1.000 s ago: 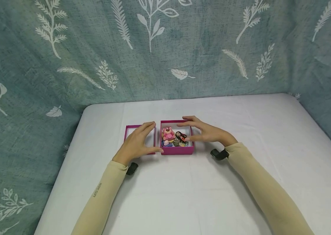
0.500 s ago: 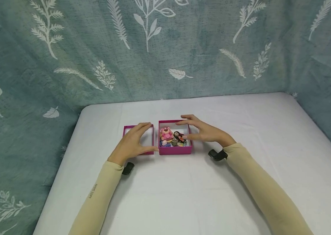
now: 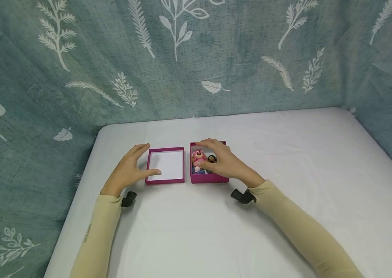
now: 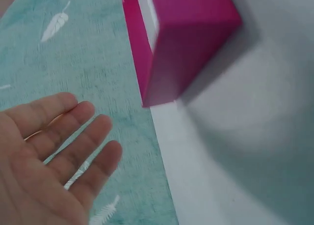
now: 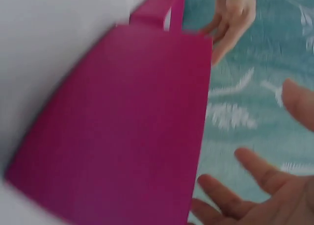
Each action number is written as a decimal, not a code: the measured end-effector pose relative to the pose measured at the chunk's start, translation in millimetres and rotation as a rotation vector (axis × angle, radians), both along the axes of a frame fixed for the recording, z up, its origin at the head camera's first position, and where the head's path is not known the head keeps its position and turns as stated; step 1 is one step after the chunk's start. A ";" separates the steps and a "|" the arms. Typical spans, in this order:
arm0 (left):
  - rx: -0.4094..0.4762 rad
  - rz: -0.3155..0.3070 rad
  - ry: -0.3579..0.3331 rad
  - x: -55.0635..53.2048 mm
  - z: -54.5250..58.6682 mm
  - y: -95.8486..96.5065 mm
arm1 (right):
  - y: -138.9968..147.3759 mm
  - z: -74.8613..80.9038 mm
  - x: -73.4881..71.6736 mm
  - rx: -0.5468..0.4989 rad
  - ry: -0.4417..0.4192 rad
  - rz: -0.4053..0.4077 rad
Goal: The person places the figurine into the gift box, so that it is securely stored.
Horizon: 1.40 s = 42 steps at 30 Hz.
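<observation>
A magenta box (image 3: 207, 178) sits on the white table, holding several small toy figures. In it, a pink bear figure (image 3: 198, 155) shows plainly, and part of a dark-haired doll (image 3: 212, 158) peeks out; the rest is hidden behind my right hand (image 3: 229, 164). That hand hovers over the box with fingers spread and nothing in its grasp. Beside the box lies a shallow magenta lid (image 3: 168, 166), white inside. My left hand (image 3: 126, 170) is at the lid's left side, thumb overlapping its edge; its fingers (image 4: 100, 129) are straight and apart in the left wrist view.
White cloth covers the table (image 3: 196, 227). A teal curtain (image 3: 196, 92) with white leaf prints hangs behind and along the sides. Dark wrist mounts (image 3: 243, 196) sit under both forearms.
My left hand has moved left off the lid, uncovering its white inside. My right hand has shifted left, further over the box, and now covers more of the doll.
</observation>
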<state>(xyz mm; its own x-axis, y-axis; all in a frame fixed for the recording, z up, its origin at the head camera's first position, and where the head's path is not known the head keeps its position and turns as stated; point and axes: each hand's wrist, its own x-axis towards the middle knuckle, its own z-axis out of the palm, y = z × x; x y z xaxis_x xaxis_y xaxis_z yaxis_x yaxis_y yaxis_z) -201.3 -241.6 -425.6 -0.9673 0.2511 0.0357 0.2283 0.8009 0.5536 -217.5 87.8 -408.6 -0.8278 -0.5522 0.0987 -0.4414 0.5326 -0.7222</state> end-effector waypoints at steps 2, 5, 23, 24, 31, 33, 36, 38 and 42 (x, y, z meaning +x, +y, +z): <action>0.000 -0.004 -0.014 -2.1 -2.4 -4.1 | -13.8 -1.9 6.6 0.024 0.030 -0.025; 0.004 -0.022 -0.061 -5.6 -6.6 -5.6 | -33.0 -5.8 15.5 0.067 0.094 -0.048; 0.002 -0.053 -0.254 -9.8 -34.8 -17.6 | -85.2 -34.3 25.3 0.511 0.438 -0.136; 0.007 -0.059 -0.256 -10.0 -35.6 -18.6 | -86.2 -35.1 25.0 0.526 0.445 -0.135; 0.067 -0.066 -0.320 -10.4 -38.5 -22.4 | -88.2 -38.3 23.7 0.568 0.467 -0.126; 0.079 -0.075 -0.329 -9.8 -37.8 -22.5 | -88.3 -38.2 23.7 0.578 0.466 -0.122; 0.088 -0.090 -0.316 -9.0 -37.5 -22.4 | -89.3 -37.8 23.4 0.583 0.444 -0.123; 0.093 -0.100 -0.308 -9.3 -37.2 -22.4 | -89.7 -37.6 23.0 0.590 0.428 -0.121; 0.104 -0.097 -0.308 -9.9 -37.9 -24.6 | -90.5 -38.4 22.4 0.567 0.448 -0.117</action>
<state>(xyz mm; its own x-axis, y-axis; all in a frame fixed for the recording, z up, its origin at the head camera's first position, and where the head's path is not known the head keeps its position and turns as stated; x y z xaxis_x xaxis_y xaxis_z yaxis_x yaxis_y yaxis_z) -211.2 -266.2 -463.4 -0.9082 0.3531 -0.2246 0.1099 0.7191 0.6861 -195.0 -2.6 -446.9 -0.8318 -0.5295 0.1664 -0.5471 0.8328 -0.0849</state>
